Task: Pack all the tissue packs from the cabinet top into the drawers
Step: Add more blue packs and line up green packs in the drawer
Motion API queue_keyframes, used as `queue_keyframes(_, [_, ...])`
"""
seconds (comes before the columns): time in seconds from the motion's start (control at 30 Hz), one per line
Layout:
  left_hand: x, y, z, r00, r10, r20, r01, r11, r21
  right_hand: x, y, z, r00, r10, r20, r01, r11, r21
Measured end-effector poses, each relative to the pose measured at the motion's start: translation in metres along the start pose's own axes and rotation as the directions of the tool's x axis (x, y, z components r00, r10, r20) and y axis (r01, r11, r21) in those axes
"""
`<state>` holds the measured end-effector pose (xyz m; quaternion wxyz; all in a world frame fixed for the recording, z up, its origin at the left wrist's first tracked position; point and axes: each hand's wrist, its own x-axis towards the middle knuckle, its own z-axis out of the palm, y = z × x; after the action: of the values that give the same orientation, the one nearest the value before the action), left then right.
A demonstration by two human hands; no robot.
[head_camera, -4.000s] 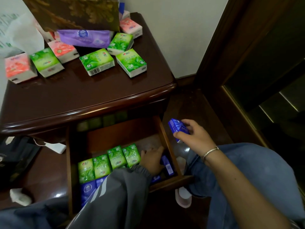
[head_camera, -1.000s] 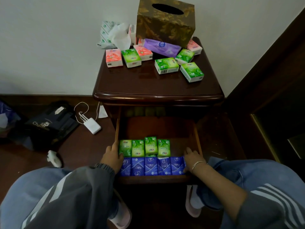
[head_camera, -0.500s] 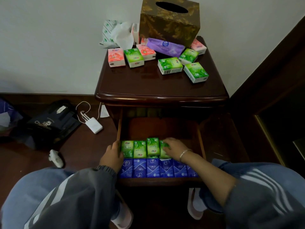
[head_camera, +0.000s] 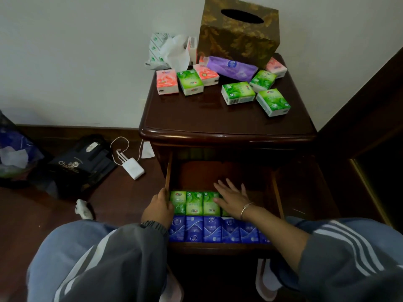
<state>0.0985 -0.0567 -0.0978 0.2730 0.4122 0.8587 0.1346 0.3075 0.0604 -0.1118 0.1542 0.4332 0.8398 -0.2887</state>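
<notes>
Now your right hand (head_camera: 232,198) lies flat, fingers spread, on the green rectangular tissue packs (head_camera: 194,202); your left hand (head_camera: 158,209) curls beside them, grip unclear.

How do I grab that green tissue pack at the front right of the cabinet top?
Take the green pack from above, pinching its white front side against its back side. It lies flat on the cabinet top, with bare wood in front and to its right, so a grip from there has room. It looks soft, so squeeze gently.
</notes>
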Motion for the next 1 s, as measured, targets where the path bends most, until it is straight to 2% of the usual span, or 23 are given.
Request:
queue_keyframes(0.13, [-0.004,0.003,-0.004,0.998,-0.029,0.054,0.030,0.999,-0.024,-0.042,-0.010,-0.019,0.988,-0.125,-0.093,0.131,0.989,0.065])
queue_keyframes(0.2, [-0.005,0.008,-0.010,0.998,-0.046,0.035,0.048,0.997,-0.060,-0.066,-0.011,-0.039,0.953,-0.211,-0.218,0.227,0.973,0.051])
queue_keyframes(0.27, [-0.007,0.015,-0.023,0.996,-0.043,-0.081,0.035,0.995,-0.096,-0.088,-0.005,-0.069,0.856,-0.267,-0.443,0.303,0.953,0.011])
queue_keyframes(0.3, [-0.009,0.020,-0.032,0.982,-0.021,-0.186,-0.001,0.993,-0.120,-0.096,0.001,-0.088,0.767,-0.278,-0.579,0.317,0.948,-0.035])
queue_keyframes(0.37, [-0.014,0.030,-0.051,0.908,0.042,-0.417,-0.128,0.976,-0.179,-0.101,0.023,-0.124,0.593,-0.190,-0.783,0.224,0.972,-0.067])
queue_keyframes(0.4, [-0.016,0.037,-0.064,0.854,0.090,-0.512,-0.215,0.958,-0.190,-0.100,0.035,-0.144,0.548,-0.105,-0.830,0.134,0.990,-0.037])
queue_keyframes(0.47, [-0.016,0.049,-0.086,0.763,0.195,-0.616,-0.388,0.901,-0.196,-0.085,0.054,-0.175,0.569,0.092,-0.817,-0.058,0.996,0.071])
queue_keyframes(0.53, [-0.012,0.076,-0.108,0.652,0.360,-0.667,-0.565,0.817,-0.111,-0.067,0.069,-0.197,0.607,0.242,-0.757,-0.176,0.970,0.169])
queue_keyframes(0.63, [0.002,0.130,-0.132,0.540,0.545,-0.642,-0.697,0.717,0.023,-0.041,0.072,-0.205,0.640,0.355,-0.681,-0.256,0.935,0.246])
queue_keyframes(0.7, [0.016,0.164,-0.137,0.497,0.633,-0.594,-0.731,0.674,0.108,-0.034,0.074,-0.200,0.589,0.378,-0.714,-0.275,0.925,0.263])
queue_keyframes(0.77, [0.032,0.196,-0.133,0.499,0.687,-0.528,-0.739,0.656,0.155,-0.032,0.075,-0.195,0.533,0.379,-0.756,-0.270,0.924,0.273])
queue_keyframes(0.87, [0.055,0.240,-0.120,0.557,0.729,-0.398,-0.720,0.662,0.206,-0.030,0.077,-0.191,0.501,0.384,-0.776,-0.274,0.920,0.279])
queue_keyframes(0.93, [0.071,0.265,-0.111,0.634,0.715,-0.295,-0.660,0.699,0.276,-0.030,0.078,-0.189,0.488,0.373,-0.789,-0.253,0.926,0.281])
queue_keyframes(1.0, [0.088,0.280,-0.105,0.738,0.642,-0.207,-0.556,0.753,0.353,-0.029,0.079,-0.187,0.470,0.366,-0.804,-0.234,0.929,0.286])
